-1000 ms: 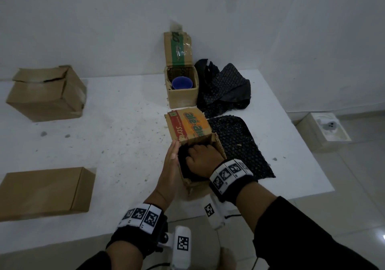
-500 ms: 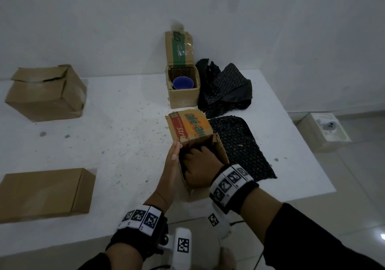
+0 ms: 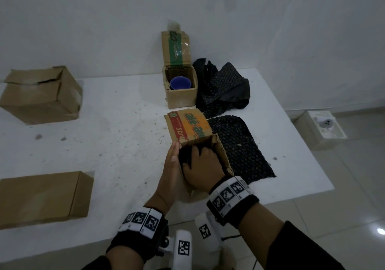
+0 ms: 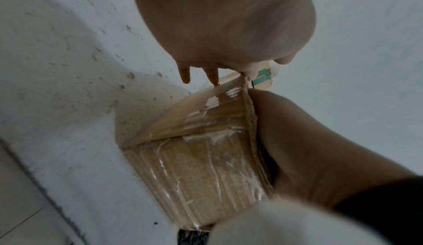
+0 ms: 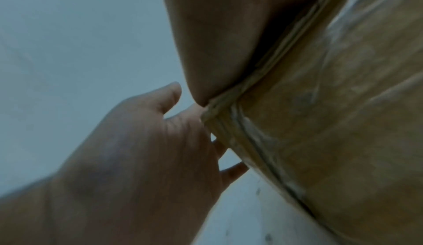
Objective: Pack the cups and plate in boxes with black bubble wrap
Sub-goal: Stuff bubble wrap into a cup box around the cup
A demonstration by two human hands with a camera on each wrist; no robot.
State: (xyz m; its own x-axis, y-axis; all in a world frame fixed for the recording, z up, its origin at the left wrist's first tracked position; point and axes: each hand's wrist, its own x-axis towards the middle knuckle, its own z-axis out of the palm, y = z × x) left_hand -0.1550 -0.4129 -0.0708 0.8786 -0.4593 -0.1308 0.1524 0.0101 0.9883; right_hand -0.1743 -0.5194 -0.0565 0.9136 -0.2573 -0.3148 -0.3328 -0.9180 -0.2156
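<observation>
A small cardboard box (image 3: pixel 224 157) with an orange printed flap (image 3: pixel 190 128) stands open near the table's front edge. My right hand (image 3: pixel 203 164) is down inside it, fingers spread and pressing on black bubble wrap (image 3: pixel 184 155) that fills it. My left hand (image 3: pixel 171 162) lies flat with straight fingers against the box's left wall. The left wrist view shows the taped box wall (image 4: pixel 201 149) under the straight fingers (image 4: pixel 214 76). A blue cup (image 3: pixel 180 83) sits in a second open box (image 3: pixel 180 100) farther back. What the wrap in the near box covers is hidden.
A flat sheet of black bubble wrap (image 3: pixel 239 148) lies right of the near box, and a crumpled one (image 3: pixel 224 88) behind it. Two closed cardboard boxes (image 3: pixel 41 94) (image 3: pixel 43 196) stand at the left. A white box (image 3: pixel 325 126) sits on the floor at the right.
My right hand has gone from a curled fist to spread fingers reaching farther into the box. The left hand stays against the box's side.
</observation>
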